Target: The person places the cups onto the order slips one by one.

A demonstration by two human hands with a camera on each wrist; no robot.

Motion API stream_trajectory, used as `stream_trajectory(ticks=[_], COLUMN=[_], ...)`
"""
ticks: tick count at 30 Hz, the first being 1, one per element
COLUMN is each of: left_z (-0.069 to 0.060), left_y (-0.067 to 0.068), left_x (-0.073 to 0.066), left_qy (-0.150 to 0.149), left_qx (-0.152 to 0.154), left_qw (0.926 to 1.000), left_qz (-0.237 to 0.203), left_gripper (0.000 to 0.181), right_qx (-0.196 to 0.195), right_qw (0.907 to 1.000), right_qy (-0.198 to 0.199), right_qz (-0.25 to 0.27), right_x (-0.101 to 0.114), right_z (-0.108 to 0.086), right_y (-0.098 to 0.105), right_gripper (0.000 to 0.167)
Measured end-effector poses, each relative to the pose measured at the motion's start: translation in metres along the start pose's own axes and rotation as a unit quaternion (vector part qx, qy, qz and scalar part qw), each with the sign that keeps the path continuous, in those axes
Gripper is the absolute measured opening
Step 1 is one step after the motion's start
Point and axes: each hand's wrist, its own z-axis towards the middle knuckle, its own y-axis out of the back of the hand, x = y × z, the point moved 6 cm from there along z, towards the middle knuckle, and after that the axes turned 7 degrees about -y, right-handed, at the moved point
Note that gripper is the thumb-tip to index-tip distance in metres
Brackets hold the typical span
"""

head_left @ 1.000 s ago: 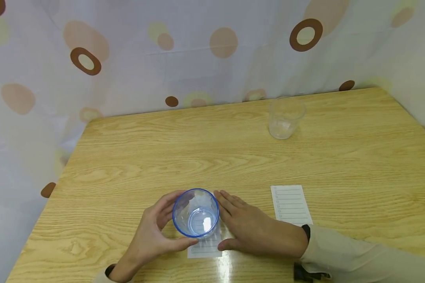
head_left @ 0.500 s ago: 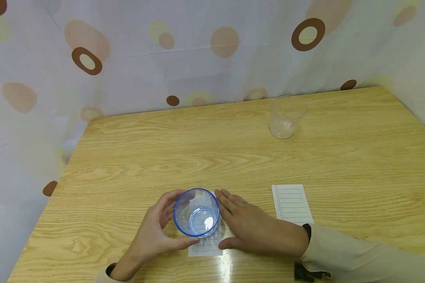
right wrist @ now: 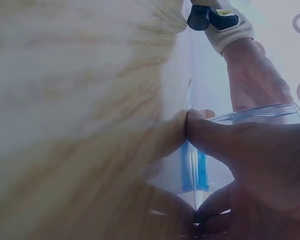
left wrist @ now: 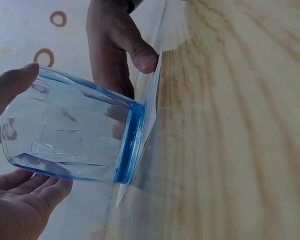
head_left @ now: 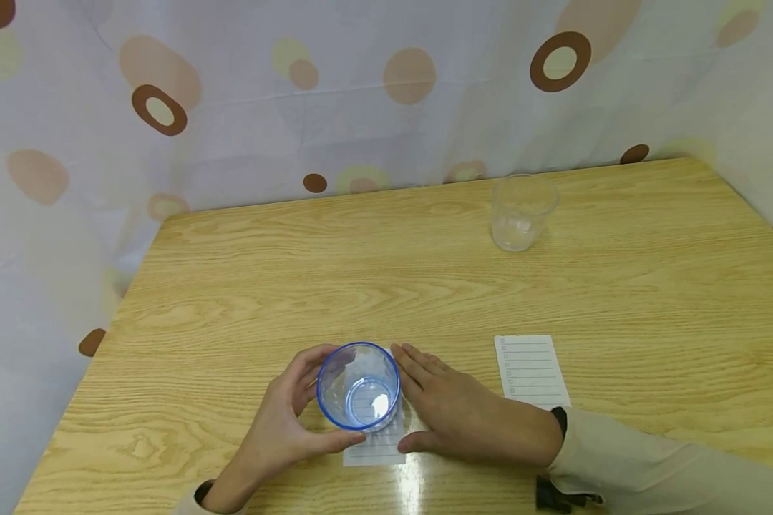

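Observation:
A clear tumbler with a blue rim and blue-tinted base (head_left: pixel 359 390) stands over a small lined sheet of paper (head_left: pixel 375 453) near me. My left hand (head_left: pixel 288 427) grips it from the left, with the thumb at the near side and the fingers round the far side. In the left wrist view, the base of the tumbler (left wrist: pixel 75 132) appears to rest on the paper. My right hand (head_left: pixel 456 415) lies beside the tumbler, fingers straight, its fingertips at the paper's right edge. In the right wrist view, the thumb of my right hand (right wrist: pixel 270 155) touches the table surface.
Another lined checklist sheet (head_left: pixel 531 370) lies to the right, just beyond my right forearm. Toward the back right stands a clear, colourless cup (head_left: pixel 518 222). The wooden table (head_left: pixel 283 279) ends at a patterned curtain (head_left: pixel 245 107) behind it.

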Motion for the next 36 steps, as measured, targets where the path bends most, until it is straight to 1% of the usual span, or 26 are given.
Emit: stream_trajectory(ticks=[6, 9, 11, 12, 13, 14, 15, 16, 17, 18, 19, 20, 21, 22, 23, 25, 26, 28, 30, 31, 33, 35, 36], left_z=[-0.001, -0.001, -0.002, -0.002, -0.001, -0.001, 0.000, 0.001, 0.001, 0.002, 0.002, 0.003, 0.003, 0.004, 0.005, 0.008, 0.010, 0.016, 0.023, 0.026, 0.032, 0.036, 0.037], left_y=[-0.001, -0.001, 0.000, 0.000, 0.000, 0.000, -0.002, -0.005, -0.010, -0.017, -0.026, -0.036, -0.047, -0.058, -0.068, -0.088, -0.097, -0.113, -0.128, -0.135, -0.150, -0.164, -0.170], left_x=[0.000, 0.000, -0.004, -0.008, -0.014, -0.023, -0.033, -0.045, -0.058, -0.070, -0.081, -0.090, -0.096, -0.100, -0.101, -0.097, -0.095, -0.087, -0.080, -0.076, -0.069, -0.062, -0.058], left_qy=[0.000, 0.003, 0.000, -0.008, -0.027, -0.051, -0.086, -0.128, -0.172, -0.213, -0.240, -0.262, -0.272, -0.272, -0.261, -0.222, -0.210, -0.178, -0.154, -0.145, -0.132, -0.116, -0.107], left_qx=[-0.001, 0.003, 0.000, -0.005, -0.012, -0.021, -0.032, -0.042, -0.046, -0.048, -0.040, -0.021, 0.007, 0.038, 0.071, 0.137, 0.164, 0.209, 0.244, 0.260, 0.286, 0.313, 0.326], left_qw=[0.9999, 0.9998, 0.9996, 0.9991, 0.9975, 0.9943, 0.9884, 0.9787, 0.9661, 0.9520, 0.9393, 0.9298, 0.9237, 0.9195, 0.9174, 0.9123, 0.9068, 0.9005, 0.8923, 0.8852, 0.8660, 0.8424, 0.8317], left_qz=[0.013, 0.018, 0.028, 0.041, 0.064, 0.091, 0.121, 0.155, 0.186, 0.215, 0.242, 0.257, 0.270, 0.281, 0.292, 0.316, 0.327, 0.337, 0.347, 0.358, 0.388, 0.423, 0.436], left_gripper=[0.088, 0.092, 0.096, 0.097, 0.096, 0.094, 0.090, 0.086, 0.081, 0.076, 0.072, 0.069, 0.066, 0.066, 0.068, 0.074, 0.077, 0.082, 0.083, 0.082, 0.083, 0.084, 0.085], right_qx=[-0.005, -0.001, 0.007, 0.014, 0.021, 0.025, 0.024, 0.020, 0.011, -0.002, -0.020, -0.040, -0.060, -0.079, -0.095, -0.124, -0.143, -0.181, -0.217, -0.235, -0.257, -0.260, -0.255], right_qw=[1.0000, 1.0000, 1.0000, 0.9998, 0.9993, 0.9988, 0.9980, 0.9974, 0.9969, 0.9963, 0.9961, 0.9955, 0.9939, 0.9922, 0.9897, 0.9830, 0.9785, 0.9677, 0.9547, 0.9479, 0.9345, 0.9241, 0.9196], right_qy=[0.002, -0.001, -0.005, -0.010, -0.015, -0.021, -0.025, -0.028, -0.030, -0.032, -0.032, -0.033, -0.036, -0.043, -0.053, -0.082, -0.097, -0.125, -0.154, -0.165, -0.189, -0.218, -0.232], right_qz=[0.000, -0.001, 0.004, 0.014, 0.026, 0.038, 0.052, 0.063, 0.072, 0.079, 0.080, 0.080, 0.085, 0.087, 0.093, 0.107, 0.113, 0.123, 0.133, 0.138, 0.158, 0.177, 0.188], right_x=[0.000, 0.001, 0.000, -0.001, -0.002, -0.005, -0.008, -0.012, -0.016, -0.021, -0.027, -0.034, -0.041, -0.050, -0.059, -0.080, -0.091, -0.113, -0.135, -0.145, -0.164, -0.180, -0.188], right_z=[0.001, 0.001, 0.001, 0.001, 0.001, 0.000, -0.002, -0.004, -0.006, -0.009, -0.013, -0.016, -0.019, -0.023, -0.027, -0.035, -0.038, -0.044, -0.050, -0.053, -0.057, -0.059, -0.059], right_y=[0.000, -0.001, -0.001, -0.001, 0.000, 0.002, 0.005, 0.010, 0.015, 0.023, 0.030, 0.039, 0.047, 0.055, 0.064, 0.080, 0.088, 0.103, 0.116, 0.122, 0.129, 0.132, 0.132], right_gripper=[0.095, 0.095, 0.096, 0.096, 0.097, 0.097, 0.097, 0.096, 0.095, 0.094, 0.092, 0.091, 0.088, 0.087, 0.085, 0.083, 0.082, 0.083, 0.086, 0.087, 0.090, 0.093, 0.094])
